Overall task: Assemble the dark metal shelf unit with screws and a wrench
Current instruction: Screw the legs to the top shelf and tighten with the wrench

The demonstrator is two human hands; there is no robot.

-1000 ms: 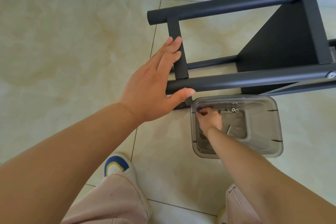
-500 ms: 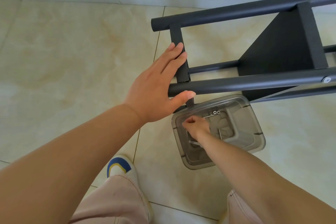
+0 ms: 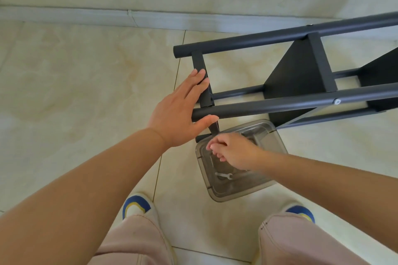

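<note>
One dark metal shelf unit [image 3: 301,79] lies on its side on the beige tiled floor [image 3: 86,92]. Just beside it stands one clear grey plastic container [image 3: 269,183] holding one small silver wrench [image 3: 224,176]. The left hand [image 3: 178,114] rests straight fingers [image 3: 197,80] on a crossbar. The right hand [image 3: 234,150], above the container, has curled fingers; their hold cannot be told.

Shelf [image 3: 301,75]: upper right of frame, lying on the floor [image 3: 86,92]
Bin [image 3: 277,146]: centre, just below the shelf
Wrench [image 3: 224,176]: inside the bin
Left hand [image 3: 178,112]: on the shelf's left end
Right hand [image 3: 232,149]: over the bin
Shoes [image 3: 136,205]: bottom, either side of the bin
</note>
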